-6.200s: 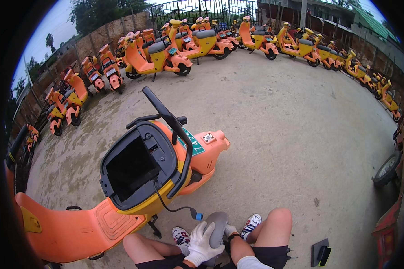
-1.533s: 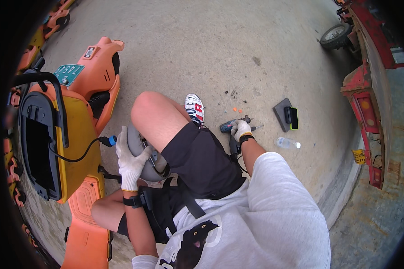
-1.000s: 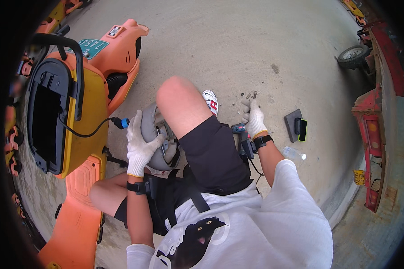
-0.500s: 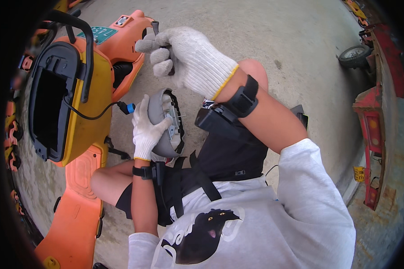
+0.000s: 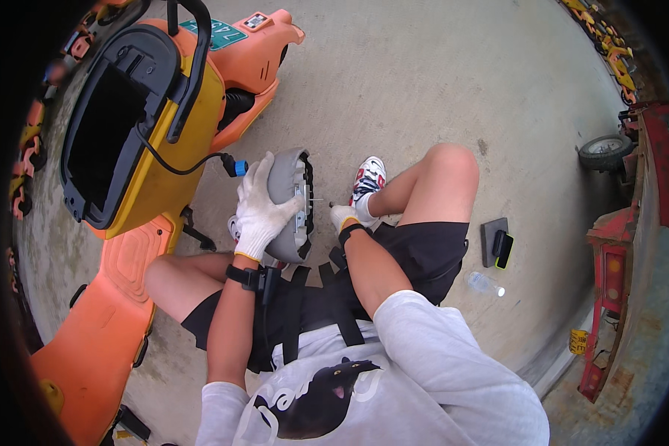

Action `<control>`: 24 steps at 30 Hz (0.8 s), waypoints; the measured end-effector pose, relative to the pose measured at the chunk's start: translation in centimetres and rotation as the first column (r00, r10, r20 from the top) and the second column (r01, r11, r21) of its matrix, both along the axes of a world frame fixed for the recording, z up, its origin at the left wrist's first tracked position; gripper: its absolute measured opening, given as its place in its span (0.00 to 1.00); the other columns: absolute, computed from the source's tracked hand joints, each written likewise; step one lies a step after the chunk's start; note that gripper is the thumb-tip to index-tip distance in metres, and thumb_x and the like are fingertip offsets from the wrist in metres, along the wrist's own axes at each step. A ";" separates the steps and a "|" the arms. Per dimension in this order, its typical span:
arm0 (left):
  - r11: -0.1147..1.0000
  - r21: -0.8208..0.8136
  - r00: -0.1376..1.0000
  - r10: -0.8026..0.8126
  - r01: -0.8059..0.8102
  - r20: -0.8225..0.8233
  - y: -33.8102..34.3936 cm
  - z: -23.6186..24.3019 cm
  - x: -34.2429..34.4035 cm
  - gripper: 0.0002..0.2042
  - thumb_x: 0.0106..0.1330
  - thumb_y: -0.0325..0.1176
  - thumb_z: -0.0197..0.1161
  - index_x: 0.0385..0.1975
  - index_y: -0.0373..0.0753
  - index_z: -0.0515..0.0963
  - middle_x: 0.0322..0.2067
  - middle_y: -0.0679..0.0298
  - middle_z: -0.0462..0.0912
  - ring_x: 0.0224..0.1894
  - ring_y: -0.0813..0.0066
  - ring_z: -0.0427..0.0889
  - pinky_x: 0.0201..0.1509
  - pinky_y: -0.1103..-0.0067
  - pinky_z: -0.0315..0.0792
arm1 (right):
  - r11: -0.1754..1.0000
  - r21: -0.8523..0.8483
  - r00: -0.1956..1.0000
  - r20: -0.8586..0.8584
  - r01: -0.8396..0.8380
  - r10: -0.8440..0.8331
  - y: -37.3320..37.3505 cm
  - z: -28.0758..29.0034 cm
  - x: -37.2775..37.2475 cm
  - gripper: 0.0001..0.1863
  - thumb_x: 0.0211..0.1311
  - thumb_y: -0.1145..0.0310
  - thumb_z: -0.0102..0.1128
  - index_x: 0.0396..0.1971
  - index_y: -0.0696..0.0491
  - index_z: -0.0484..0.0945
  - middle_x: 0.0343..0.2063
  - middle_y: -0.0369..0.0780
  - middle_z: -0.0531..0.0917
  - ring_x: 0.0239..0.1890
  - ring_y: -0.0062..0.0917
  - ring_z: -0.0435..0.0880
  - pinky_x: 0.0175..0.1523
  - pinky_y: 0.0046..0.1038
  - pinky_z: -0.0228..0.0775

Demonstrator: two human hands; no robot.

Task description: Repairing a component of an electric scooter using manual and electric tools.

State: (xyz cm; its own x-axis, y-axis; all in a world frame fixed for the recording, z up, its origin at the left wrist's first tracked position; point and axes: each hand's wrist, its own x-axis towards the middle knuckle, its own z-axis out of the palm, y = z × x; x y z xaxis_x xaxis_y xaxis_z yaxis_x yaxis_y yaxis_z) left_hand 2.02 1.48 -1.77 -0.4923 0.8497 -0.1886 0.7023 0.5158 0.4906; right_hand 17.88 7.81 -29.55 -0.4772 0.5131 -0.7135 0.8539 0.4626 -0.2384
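A grey scooter seat (image 5: 285, 182) stands on its edge on the ground between my legs, its underside turned to the right. My gloved left hand (image 5: 261, 213) grips it, fingers over the grey cover and thumb at the metal bracket (image 5: 300, 217) underneath. From that bracket a thin metal pin (image 5: 317, 200) sticks out to the right. Just right of the pin, my gloved right hand (image 5: 343, 216) is closed, largely hidden by its wrist strap. A small dark tip shows at its fingers; what it belongs to is too small to tell.
At left stands an orange and yellow scooter (image 5: 167, 160) with its seat opening uncovered. A cable with a blue connector (image 5: 236, 166) hangs from it beside my left hand. On the ground at right lie a dark flat device (image 5: 496, 244) and a clear bottle (image 5: 486, 284). Rusty red metalwork (image 5: 612, 282) stands beyond.
My right hand has come down from above the seat to beside its underside. The left hand keeps its hold on the seat. My view has shifted, showing the device and bottle more fully.
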 end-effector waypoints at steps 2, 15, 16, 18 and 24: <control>1.000 0.001 1.000 0.009 -0.009 -0.001 0.2 0.0 0.5 0.48 0.45 0.46 0.71 0.71 0.48 0.58 0.66 0.53 0.62 0.67 0.50 0.63 0.70 0.64 0.62 | 0.881 -0.264 0.912 -0.005 0.394 -0.409 -1.6 -2.3 -1.1 0.20 0.64 0.65 0.43 0.46 0.50 0.84 0.49 0.46 0.84 0.53 0.41 0.82 0.55 0.42 0.75; 0.999 -0.021 0.998 0.030 -0.032 -0.052 -0.3 -0.6 0.4 0.48 0.45 0.44 0.73 0.70 0.46 0.59 0.66 0.51 0.63 0.67 0.49 0.62 0.70 0.64 0.61 | -0.157 -0.736 0.141 0.326 0.659 -0.935 -4.9 1.2 -4.7 0.11 0.66 0.67 0.45 0.27 0.54 0.76 0.19 0.39 0.77 0.15 0.28 0.74 0.17 0.31 0.65; 0.999 -0.018 0.999 0.031 -0.032 -0.045 -0.3 -0.6 0.4 0.48 0.45 0.44 0.73 0.70 0.46 0.59 0.66 0.51 0.63 0.67 0.49 0.62 0.70 0.64 0.61 | -0.155 -0.732 0.139 0.324 0.664 -0.936 -4.5 3.1 -4.4 0.11 0.66 0.67 0.45 0.27 0.54 0.76 0.19 0.39 0.77 0.15 0.28 0.74 0.17 0.31 0.65; 1.000 0.023 0.999 0.000 0.000 -0.037 0.4 -0.6 0.6 0.48 0.45 0.44 0.73 0.70 0.46 0.59 0.66 0.51 0.63 0.67 0.49 0.62 0.70 0.64 0.61 | -0.157 -0.751 0.092 0.278 0.641 -0.956 -3.6 4.7 -3.6 0.10 0.65 0.69 0.46 0.27 0.54 0.76 0.19 0.38 0.77 0.14 0.26 0.72 0.16 0.29 0.64; 0.998 0.014 0.997 -0.067 0.067 -0.032 2.8 -0.7 2.0 0.48 0.46 0.48 0.72 0.71 0.48 0.57 0.66 0.51 0.61 0.66 0.48 0.62 0.68 0.62 0.63 | 0.112 -0.773 0.404 0.197 0.625 -0.893 0.6 0.3 -3.1 0.11 0.64 0.71 0.43 0.27 0.55 0.76 0.18 0.39 0.77 0.14 0.26 0.73 0.15 0.28 0.62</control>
State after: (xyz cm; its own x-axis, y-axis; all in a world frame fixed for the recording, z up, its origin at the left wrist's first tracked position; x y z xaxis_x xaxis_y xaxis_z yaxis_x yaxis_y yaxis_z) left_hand 4.00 4.29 -2.47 -0.4397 0.8837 -0.1606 0.7501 0.4597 0.4755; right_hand 14.74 8.43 -29.20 -0.3490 0.1729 -0.9210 0.4745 -0.8149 -0.3328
